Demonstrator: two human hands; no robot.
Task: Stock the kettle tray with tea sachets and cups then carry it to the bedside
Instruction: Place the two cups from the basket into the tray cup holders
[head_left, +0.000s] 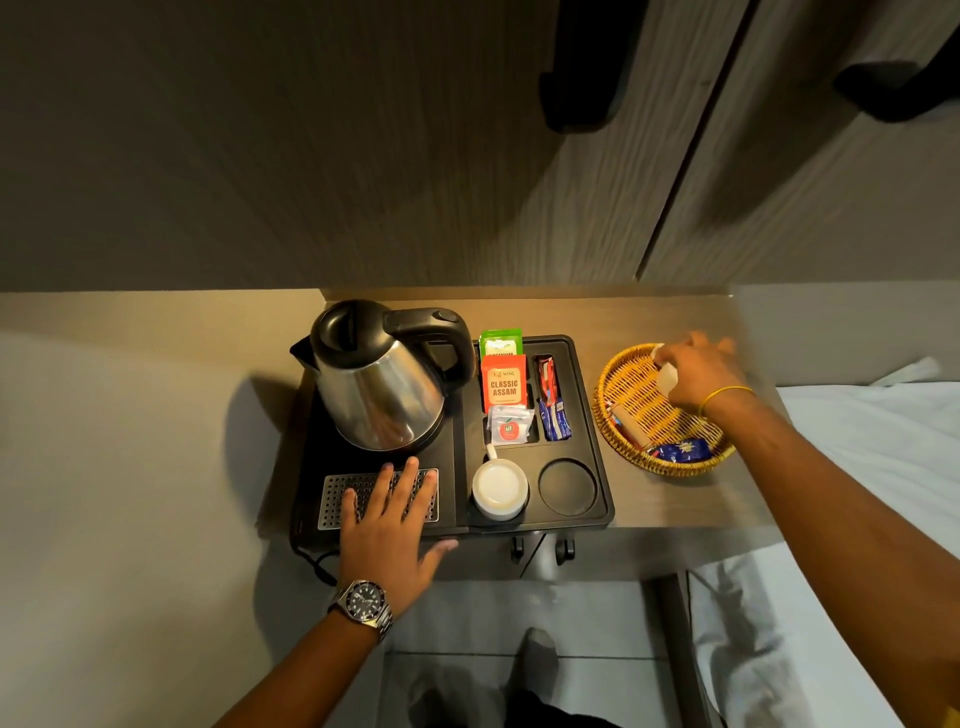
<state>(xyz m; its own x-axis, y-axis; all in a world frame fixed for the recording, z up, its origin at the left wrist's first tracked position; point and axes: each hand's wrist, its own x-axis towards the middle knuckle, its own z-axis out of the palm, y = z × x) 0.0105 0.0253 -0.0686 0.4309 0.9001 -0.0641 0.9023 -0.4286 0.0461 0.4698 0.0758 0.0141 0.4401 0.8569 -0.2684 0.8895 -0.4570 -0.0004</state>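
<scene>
1. My left hand (387, 525) lies flat, fingers spread, on the near-left of the kettle tray (592, 415) on the table.
2. My right hand (698, 379) pinches a white sachet (667, 375) over the wicker basket (623, 415), far right.
3. Tea sachets (503, 387) and one cup (498, 491) sit stocked; the right cup well (567, 486) is empty, carrying remains.

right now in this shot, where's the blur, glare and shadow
Head view: the right hand over the basket is smeared by motion; the left hand on the tray is sharp. The kettle shows bright reflections and casts a dark shadow to its left. Wide-angle lens bends the cupboard doors.
</scene>
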